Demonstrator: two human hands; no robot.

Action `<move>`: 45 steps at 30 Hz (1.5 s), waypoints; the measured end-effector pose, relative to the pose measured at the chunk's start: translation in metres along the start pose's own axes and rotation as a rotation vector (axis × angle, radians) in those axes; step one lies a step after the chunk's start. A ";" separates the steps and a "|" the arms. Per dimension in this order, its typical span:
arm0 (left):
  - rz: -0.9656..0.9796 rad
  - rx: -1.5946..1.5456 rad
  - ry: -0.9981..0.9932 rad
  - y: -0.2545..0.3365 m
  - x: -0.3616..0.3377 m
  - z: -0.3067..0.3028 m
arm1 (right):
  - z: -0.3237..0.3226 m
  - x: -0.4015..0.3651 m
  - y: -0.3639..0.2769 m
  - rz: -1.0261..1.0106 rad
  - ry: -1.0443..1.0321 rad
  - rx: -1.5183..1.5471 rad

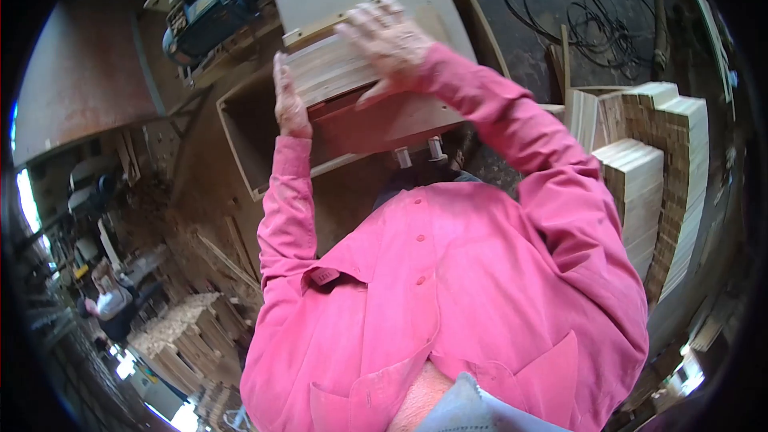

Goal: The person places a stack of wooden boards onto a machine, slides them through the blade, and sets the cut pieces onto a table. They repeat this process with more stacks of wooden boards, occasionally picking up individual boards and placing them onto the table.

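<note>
A row of pale wood strips (332, 68), set side by side, lies on the flat machine table (364, 124) in front of me. My left hand (292, 102) stands edge-up against the left end of the strips, its fingers stretched out straight. Over their right end is my right hand (392, 44), fingers spread and thumb pointing toward me. The palm is turned down, so any contact beneath it is hidden. Neither hand is wrapped round anything.
A wooden box frame (240, 140) surrounds the machine table. A blue motor (212, 16) sits at the upper left. Stacked wood blocks (632, 184) stand at my right, and black cable (596, 28) is coiled on the floor. A person (112, 300) is far off at the left.
</note>
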State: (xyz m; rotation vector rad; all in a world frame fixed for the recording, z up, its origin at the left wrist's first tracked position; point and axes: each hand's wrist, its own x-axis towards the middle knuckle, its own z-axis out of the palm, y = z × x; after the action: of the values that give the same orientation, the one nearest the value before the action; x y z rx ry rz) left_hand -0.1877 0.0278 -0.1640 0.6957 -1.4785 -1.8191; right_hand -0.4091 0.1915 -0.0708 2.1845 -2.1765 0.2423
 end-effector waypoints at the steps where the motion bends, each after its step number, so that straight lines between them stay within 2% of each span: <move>1: -0.005 0.072 0.031 0.000 0.000 -0.001 | 0.005 0.006 -0.010 0.006 0.018 0.031; 3: -0.008 0.159 0.040 0.005 -0.011 0.005 | 0.016 0.015 -0.025 0.038 0.025 0.069; 5: -0.051 0.151 0.220 0.015 -0.025 0.011 | 0.024 0.013 -0.025 0.088 -0.001 0.070; 6: -0.045 0.174 0.202 0.019 -0.034 0.011 | 0.024 0.011 -0.023 0.118 -0.043 0.069; 8: -0.205 0.069 0.168 0.026 -0.052 0.014 | 0.028 0.004 -0.021 0.136 -0.013 0.115; 9: -0.150 0.093 0.210 0.022 -0.058 0.026 | 0.033 0.004 -0.020 0.124 -0.014 0.131; 10: -0.065 0.328 0.294 0.020 -0.059 0.037 | 0.036 0.003 -0.019 0.108 -0.015 0.144; 12: -0.085 0.228 0.328 0.021 -0.057 0.041 | 0.029 -0.003 -0.015 0.104 0.002 0.155; 16: -0.126 0.236 0.299 0.012 -0.046 0.020 | 0.015 -0.014 -0.010 0.055 -0.070 0.114; 18: -0.070 0.424 0.320 0.013 -0.048 0.027 | 0.012 -0.017 -0.009 0.024 -0.099 0.072; 20: -0.049 0.440 0.335 0.015 -0.050 0.026 | 0.011 -0.017 -0.009 -0.005 -0.095 0.082; 23: -0.168 0.331 0.302 0.018 -0.050 0.020 | 0.009 -0.018 -0.010 0.009 -0.050 0.098; 26: -0.037 0.355 0.265 0.000 -0.062 0.001 | 0.023 -0.013 -0.016 0.022 0.018 0.031; 27: -0.128 0.272 0.356 0.014 -0.080 0.019 | 0.028 -0.016 -0.017 0.017 0.077 0.009; 28: -0.123 0.244 0.384 0.014 -0.094 0.018 | 0.031 -0.017 -0.020 -0.006 0.074 0.008; 31: -0.170 0.246 0.444 0.005 -0.141 -0.011 | 0.031 -0.016 -0.023 0.044 0.101 -0.033; 35: -0.313 0.110 0.600 -0.045 -0.219 -0.085 | 0.027 -0.012 -0.023 0.019 0.080 -0.128; 39: -0.574 0.109 0.687 -0.102 -0.317 -0.140 | 0.032 -0.002 -0.019 -0.017 0.127 -0.168; 41: -0.585 0.058 0.692 -0.141 -0.369 -0.166 | 0.032 0.008 -0.013 -0.020 0.146 -0.159; 42: -0.578 0.018 0.720 -0.150 -0.389 -0.165 | 0.032 0.014 -0.009 -0.021 0.154 -0.169; 45: -0.773 0.024 0.766 -0.167 -0.446 -0.160 | 0.035 0.036 0.008 -0.014 0.130 -0.180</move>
State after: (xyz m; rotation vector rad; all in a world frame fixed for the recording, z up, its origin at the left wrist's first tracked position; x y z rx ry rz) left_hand 0.1837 0.2990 -0.3674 1.9076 -0.7443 -1.6975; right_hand -0.4141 0.1512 -0.1010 2.0279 -2.0283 0.1742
